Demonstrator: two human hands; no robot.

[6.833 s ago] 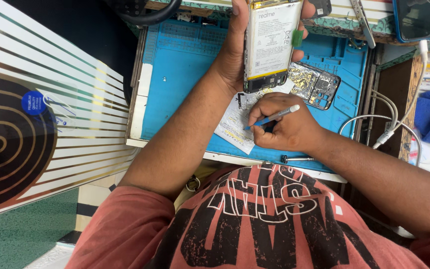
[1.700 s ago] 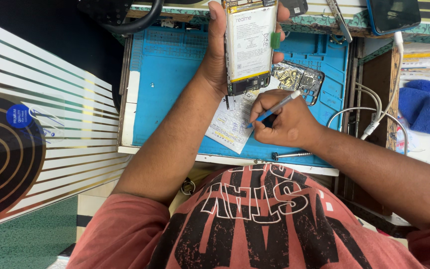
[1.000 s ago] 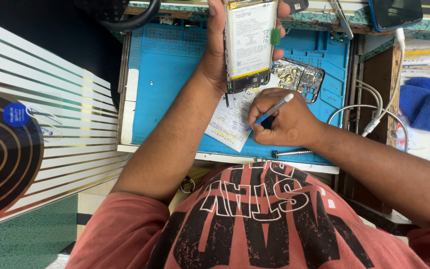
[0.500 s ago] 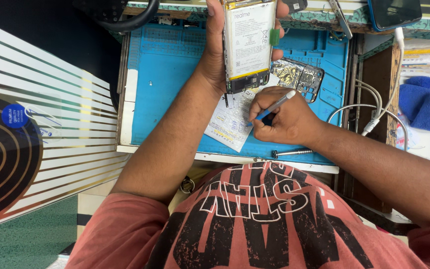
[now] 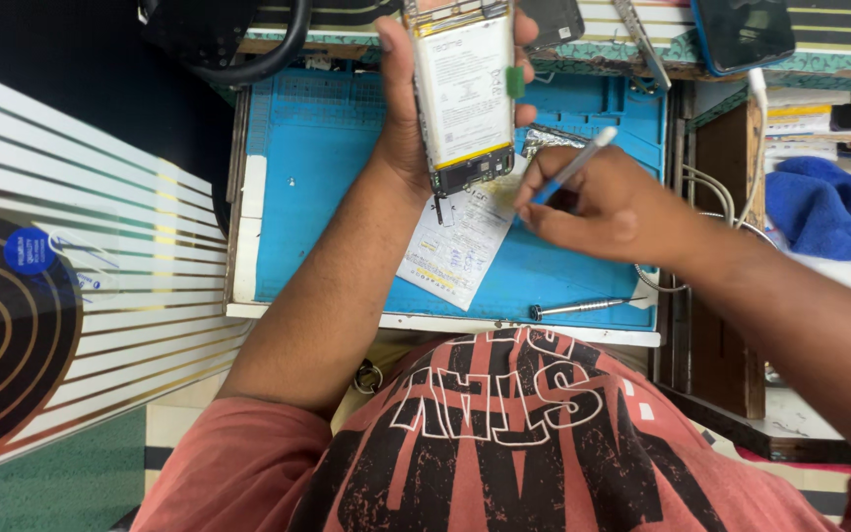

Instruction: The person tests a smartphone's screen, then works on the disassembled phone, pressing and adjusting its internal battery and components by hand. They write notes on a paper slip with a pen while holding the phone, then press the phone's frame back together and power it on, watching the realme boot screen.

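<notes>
My left hand [image 5: 401,128] holds an opened phone [image 5: 463,94] upright above a blue work mat [image 5: 317,187]; its white battery and the circuit board at its lower end face me. My right hand [image 5: 608,209] grips a thin blue and white tool [image 5: 573,167] like a pen, tip pointing down-left, just right of the phone's lower end. A printed paper sheet [image 5: 455,246] lies on the mat under both hands. A silvery phone part [image 5: 554,138] shows partly behind my right hand.
A metal screwdriver [image 5: 583,307] lies at the mat's near edge. A blue cloth [image 5: 824,207] and white cables [image 5: 716,192] are at the right. Another phone [image 5: 741,30] and tweezers [image 5: 640,34] rest at the back. A striped panel [image 5: 61,256] stands on the left.
My right hand has lifted off the paper and moved up toward the phone's lower end, with the tool now tilted more upright. The left hand keeps the phone nearly still.
</notes>
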